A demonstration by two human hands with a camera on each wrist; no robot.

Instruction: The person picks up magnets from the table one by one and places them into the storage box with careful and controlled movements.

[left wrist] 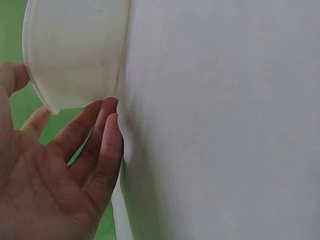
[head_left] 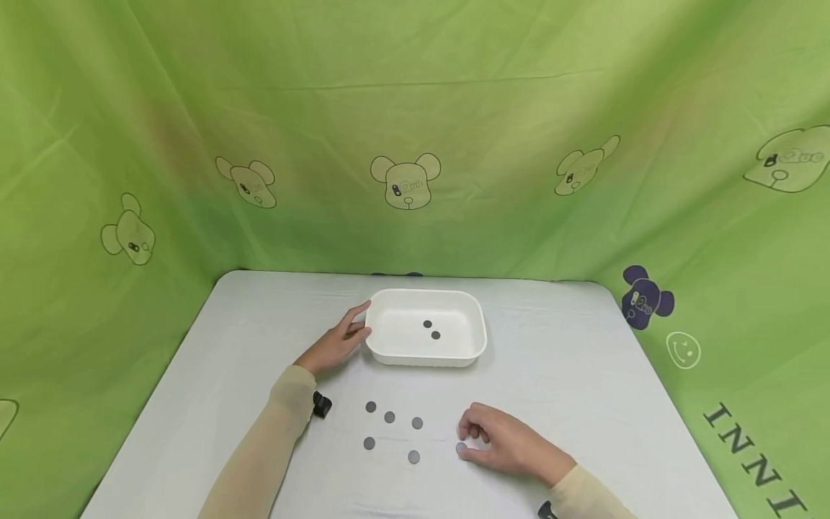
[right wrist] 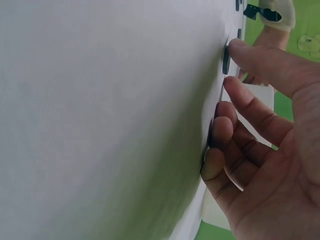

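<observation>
A white rectangular basin [head_left: 426, 359] stands toward the back of the table, with two dark round discs [head_left: 436, 335] on its floor. At its left end is my left hand [head_left: 336, 346]; thumb and fingers are spread and touch the rim and outer wall. In the left wrist view the fingertips meet the lower side of the basin [left wrist: 75, 55]. My right hand [head_left: 509, 441] rests low over the table, front right. Its thumb tip is against a small grey disc [head_left: 461, 448], the bent index fingertip just beyond. The right wrist view shows this disc [right wrist: 226, 59] flat on the cloth.
Several more grey discs lie loose in front of the basin, among them one at the left [head_left: 369, 443] and one nearer the right hand [head_left: 413, 457]. Pale cloth [head_left: 551, 339] covers the table. A green printed curtain [head_left: 408, 238] hangs behind and along both sides.
</observation>
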